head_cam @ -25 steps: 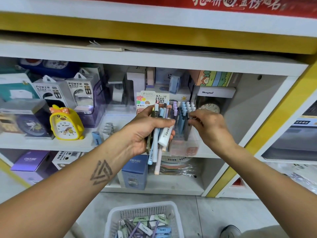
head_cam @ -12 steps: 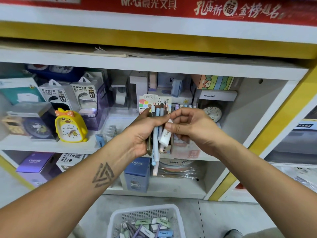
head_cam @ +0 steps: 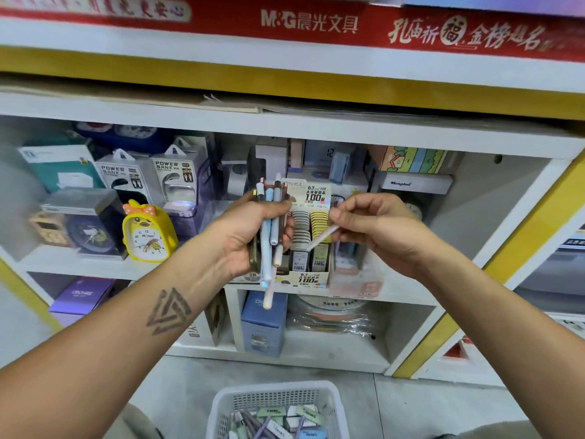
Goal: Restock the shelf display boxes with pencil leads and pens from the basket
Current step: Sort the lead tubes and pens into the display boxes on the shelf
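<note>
Head view: a person stands before a white shelf unit, both bare forearms reaching toward the middle shelf.
Left hand (head_cam: 250,236): fingers curled round a bundle of pens (head_cam: 270,229), clamped on it; the bundle stands roughly upright, its tips sticking out above and below the fist.
Pen colours: light blue, grey-blue, white and pinkish barrels; a dark flat item sits against the palm side of the bundle, what it is cannot be told.
Right hand (head_cam: 376,229): thumb and forefinger pinch one white pen (head_cam: 323,237), which slants down to the left, its lower tip in front of the lead display box.
Lead display box (head_cam: 311,248): on the middle shelf, just behind and between the two hands; printed "0.7 HB" and "100"; rows of grey and yellow lead cases stand inside it.
Pink display box (head_cam: 357,277): just beside the lead box on its right, partly hidden by the right hand.
Basket (head_cam: 221,407): white mesh, on the floor below the hands at the bottom edge; it holds purple pens and small green, white and blue packets.
Yellow duck clock (head_cam: 147,232): on the middle shelf, left of the left hand, well apart from the lead box.
Power bank boxes (head_cam: 152,179): behind the clock, upright.
Red banner (head_cam: 310,23): across the top of the unit, with white "M&G" lettering.
</note>
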Demonstrator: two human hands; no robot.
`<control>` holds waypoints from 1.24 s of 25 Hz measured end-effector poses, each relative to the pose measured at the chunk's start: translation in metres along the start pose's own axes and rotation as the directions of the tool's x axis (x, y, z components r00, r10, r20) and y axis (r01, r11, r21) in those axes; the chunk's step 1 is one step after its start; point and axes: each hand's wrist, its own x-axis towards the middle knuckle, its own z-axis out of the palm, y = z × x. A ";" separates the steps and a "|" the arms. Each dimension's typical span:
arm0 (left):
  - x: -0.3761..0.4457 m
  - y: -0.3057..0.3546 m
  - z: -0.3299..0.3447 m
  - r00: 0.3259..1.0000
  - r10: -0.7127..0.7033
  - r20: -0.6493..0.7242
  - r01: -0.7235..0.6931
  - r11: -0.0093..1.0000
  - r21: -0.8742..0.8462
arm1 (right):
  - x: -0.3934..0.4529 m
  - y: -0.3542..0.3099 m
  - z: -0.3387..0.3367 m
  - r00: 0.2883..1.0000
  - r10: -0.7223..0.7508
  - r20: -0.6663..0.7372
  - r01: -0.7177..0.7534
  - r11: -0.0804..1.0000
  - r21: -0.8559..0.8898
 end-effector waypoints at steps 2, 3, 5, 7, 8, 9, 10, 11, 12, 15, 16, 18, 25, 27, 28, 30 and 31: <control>-0.004 0.005 -0.005 1.000 -0.002 -0.010 0.002 1.000 0.005 | 0.000 -0.003 0.002 0.999 -0.047 -0.002 0.045 0.969 -0.243; -0.006 0.008 -0.008 1.000 -0.004 -0.013 0.004 1.000 0.010 | 0.000 -0.004 0.003 0.998 -0.066 -0.003 0.061 0.934 -0.351; -0.010 0.012 -0.014 1.000 -0.007 -0.016 0.007 1.000 0.020 | 0.000 -0.007 0.008 0.996 -0.087 -0.015 0.072 0.897 -0.436; -0.014 0.017 -0.021 1.000 -0.006 -0.020 0.007 0.999 0.032 | 0.002 -0.009 0.013 0.995 -0.095 -0.020 0.077 0.901 -0.426; -0.015 0.019 -0.024 1.000 -0.005 -0.024 0.006 0.999 0.038 | 0.003 -0.009 0.015 0.995 -0.098 -0.022 0.080 0.902 -0.424; -0.016 0.021 -0.027 1.000 -0.003 -0.030 0.004 0.999 0.041 | 0.004 -0.009 0.017 0.995 -0.101 -0.029 0.079 0.900 -0.428; -0.016 0.023 -0.030 0.999 -0.002 -0.036 0.004 0.999 0.042 | 0.006 -0.009 0.018 0.994 -0.101 -0.037 0.075 0.901 -0.427; -0.016 0.025 -0.033 0.999 -0.004 -0.045 0.006 0.999 0.043 | 0.008 -0.008 0.020 0.994 -0.097 -0.044 0.070 0.906 -0.417; -0.016 0.027 -0.037 0.998 -0.011 -0.056 0.013 0.999 0.043 | 0.009 -0.008 0.022 0.995 -0.092 -0.044 0.067 0.913 -0.402; -0.017 0.034 -0.051 0.995 -0.047 -0.083 0.050 0.998 0.026 | 0.014 -0.006 0.033 0.997 -0.080 0.008 0.076 0.908 -0.411; -0.018 0.036 -0.056 0.994 -0.059 -0.091 0.061 0.998 0.018 | 0.015 -0.006 0.037 0.997 -0.074 0.030 0.080 0.903 -0.422; -0.019 0.040 -0.067 0.991 -0.073 -0.110 0.074 0.997 0.007 | 0.017 -0.005 0.046 0.995 -0.068 0.068 0.091 0.893 -0.440; -0.030 0.044 -0.101 0.988 -0.083 -0.128 0.087 0.996 0.025 | 0.042 0.001 0.080 0.980 -0.197 0.030 0.180 0.809 -0.560; -0.033 0.043 -0.109 0.988 -0.083 -0.131 0.089 0.995 0.039 | 0.051 0.007 0.088 0.979 -0.203 -0.007 0.169 0.838 -0.519; -0.034 0.043 -0.112 0.988 -0.086 -0.130 0.093 0.995 0.048 | 0.054 0.010 0.091 0.980 -0.198 -0.025 0.160 0.855 -0.493; -0.037 0.043 -0.118 0.987 -0.103 -0.122 0.112 0.992 0.066 | 0.064 0.018 0.099 0.968 -0.249 -0.040 0.189 0.821 -0.538; -0.039 0.042 -0.120 0.986 -0.117 -0.116 0.126 0.989 0.071 | 0.069 0.022 0.103 0.953 -0.299 -0.040 0.215 0.765 -0.607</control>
